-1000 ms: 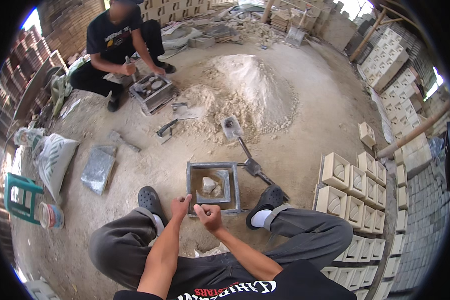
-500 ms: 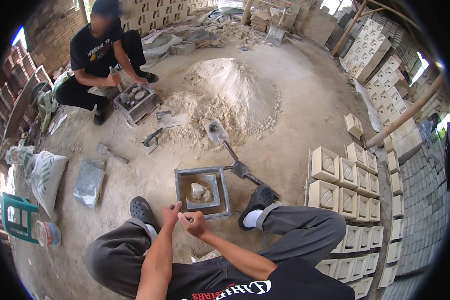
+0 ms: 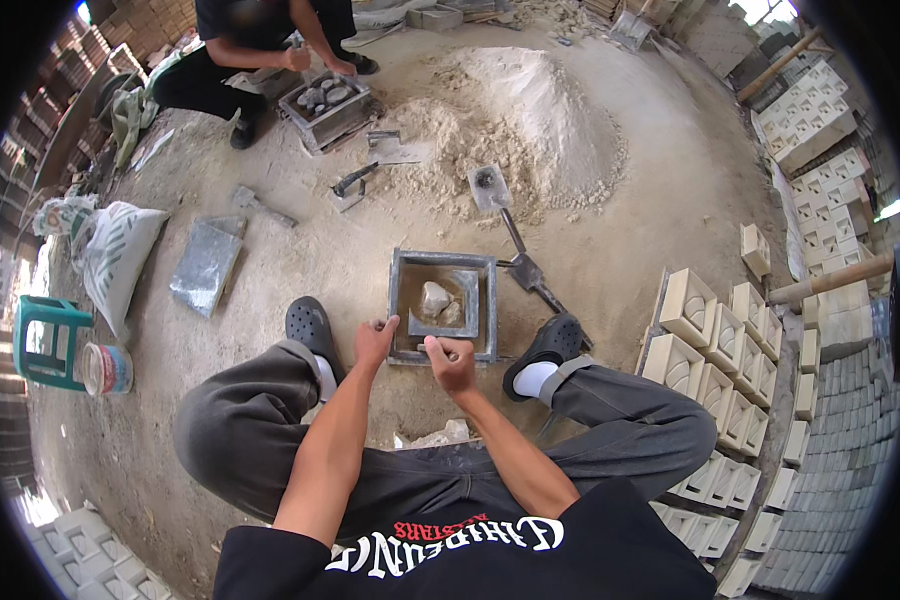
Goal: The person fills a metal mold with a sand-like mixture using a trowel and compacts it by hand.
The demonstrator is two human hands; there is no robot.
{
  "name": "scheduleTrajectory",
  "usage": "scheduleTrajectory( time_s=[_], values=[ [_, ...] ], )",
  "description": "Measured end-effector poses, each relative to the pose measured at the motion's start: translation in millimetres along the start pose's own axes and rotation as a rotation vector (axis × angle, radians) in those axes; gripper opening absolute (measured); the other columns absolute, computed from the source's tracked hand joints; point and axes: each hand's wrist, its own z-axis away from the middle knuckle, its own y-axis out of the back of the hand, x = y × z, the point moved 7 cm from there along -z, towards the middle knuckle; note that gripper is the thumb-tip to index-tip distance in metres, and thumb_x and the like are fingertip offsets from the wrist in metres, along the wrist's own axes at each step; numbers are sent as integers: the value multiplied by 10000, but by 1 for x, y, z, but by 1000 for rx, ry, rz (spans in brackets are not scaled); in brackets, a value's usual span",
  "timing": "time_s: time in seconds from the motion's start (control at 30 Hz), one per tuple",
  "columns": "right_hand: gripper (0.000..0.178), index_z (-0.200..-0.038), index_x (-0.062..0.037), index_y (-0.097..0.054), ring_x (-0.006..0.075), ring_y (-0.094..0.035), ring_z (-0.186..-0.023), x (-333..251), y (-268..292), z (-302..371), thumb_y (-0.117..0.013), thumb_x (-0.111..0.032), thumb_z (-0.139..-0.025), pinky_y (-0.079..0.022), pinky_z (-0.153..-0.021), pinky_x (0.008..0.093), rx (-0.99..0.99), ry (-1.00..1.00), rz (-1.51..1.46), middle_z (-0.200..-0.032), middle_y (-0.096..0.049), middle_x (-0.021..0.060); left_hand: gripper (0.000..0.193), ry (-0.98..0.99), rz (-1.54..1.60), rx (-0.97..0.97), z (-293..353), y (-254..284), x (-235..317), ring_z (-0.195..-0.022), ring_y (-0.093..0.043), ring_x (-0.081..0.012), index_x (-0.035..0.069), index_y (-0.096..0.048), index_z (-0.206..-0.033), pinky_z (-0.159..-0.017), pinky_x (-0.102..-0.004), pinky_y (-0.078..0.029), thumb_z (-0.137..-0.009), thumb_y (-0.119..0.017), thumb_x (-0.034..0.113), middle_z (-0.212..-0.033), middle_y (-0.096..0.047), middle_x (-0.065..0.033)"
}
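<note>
On the floor between my feet lies a square grey mould frame (image 3: 492, 300), with a smaller square frame (image 3: 467, 300) inside it. Pale lumps (image 3: 435, 298) sit within the inner frame. My left hand (image 3: 374, 343) is closed at the outer frame's near left corner, its fingertips against or very close to the edge. Over the near edge, my right hand (image 3: 452, 366) is curled shut with the thumb on top. Whatever either hand may pinch is hidden or too small to name.
Beyond the frame lie a shovel (image 3: 523, 266) and a heap of pale powder (image 3: 555, 125). Another person (image 3: 260, 60) crouches at a second filled mould (image 3: 327, 125), far left. Cream blocks (image 3: 688, 308) stand in rows on the right. A green stool (image 3: 52, 340) and bucket (image 3: 107, 369) are left.
My hands, close together before, have moved apart: the left is at the frame's corner, the right further right along its near edge. The whole view has tilted downward.
</note>
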Motion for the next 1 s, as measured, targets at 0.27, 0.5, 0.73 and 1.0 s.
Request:
scheduleTrajectory(
  time_s=[0.27, 0.5, 0.73, 1.0],
  values=[
    [407, -565, 20, -433, 42, -332, -510, -5, 28, -7, -574, -154, -905, -241, -454, 282, 104, -40, -19, -499, -369, -41, 523, 34, -45, -23, 0, 5, 4, -817, -674, -342, 6, -710, -911, -760, -418, -506, -828, -610, 513, -843, -688, -206],
    [446, -520, -63, -374, 49, -303, -486, 18, 38, -11, -522, -145, -933, -208, -464, 273, 130, -90, -11, -516, -369, -42, 517, 30, -32, 15, 3, 5, 4, -827, -669, -346, 27, -714, -907, -759, -427, -504, -831, -597, 525, -855, -690, -192],
    [450, -522, -71, -366, 54, -299, -483, 9, 40, -10, -523, -164, -934, -208, -471, 276, 114, -57, -68, -511, -357, -41, 494, 43, -92, 30, 10, 9, 11, -823, -668, -340, 38, -715, -906, -756, -432, -505, -838, -597, 513, -854, -693, -176],
    [406, -568, 1, -388, 78, -281, -492, 2, 23, -5, -563, -144, -904, -223, -453, 314, 43, 33, 52, -523, -273, 27, 496, 59, -63, 27, 3, 4, 12, -822, -667, -351, 39, -711, -919, -753, -434, -508, -840, -593, 515, -846, -691, -184]
  ],
)
